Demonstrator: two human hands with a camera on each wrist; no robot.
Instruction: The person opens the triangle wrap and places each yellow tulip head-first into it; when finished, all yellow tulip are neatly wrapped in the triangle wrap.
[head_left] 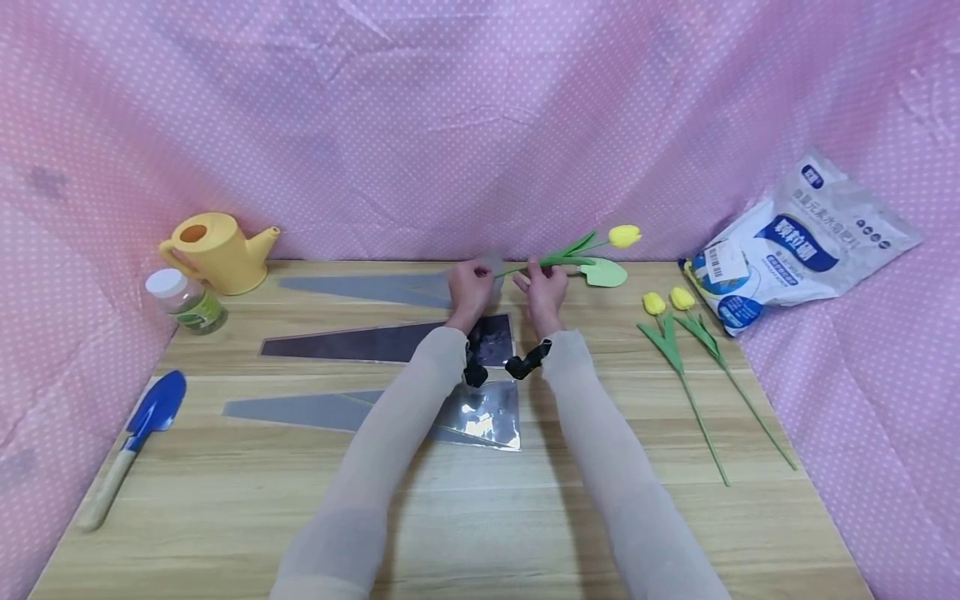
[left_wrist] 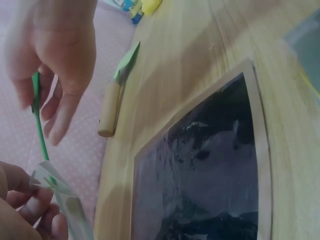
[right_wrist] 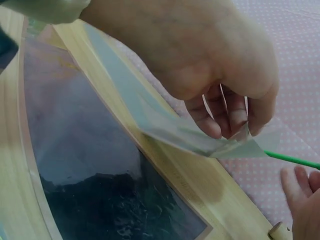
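Note:
My left hand (head_left: 470,292) pinches the lifted wide end of a grey, tapered plastic flower sleeve (head_left: 352,286) at the back of the table. With my right hand (head_left: 545,293) I grip the green stem of a yellow artificial tulip (head_left: 624,237), its bloom pointing right. In the right wrist view the stem (right_wrist: 292,160) reaches the mouth of the sleeve (right_wrist: 165,125); the left fingers hide how far it goes in. Nearer me lie a dark sleeve (head_left: 360,342) and another grey, shiny sleeve (head_left: 300,410), both flat.
Two more yellow tulips (head_left: 678,367) lie at right, beside a white fertilizer bag (head_left: 795,242). A small green trowel (head_left: 603,272) lies behind my right hand. At left are a yellow watering can (head_left: 225,258), a lidded jar (head_left: 187,302) and a blue trowel (head_left: 156,404). Pink cloth (head_left: 480,125) rises behind the table.

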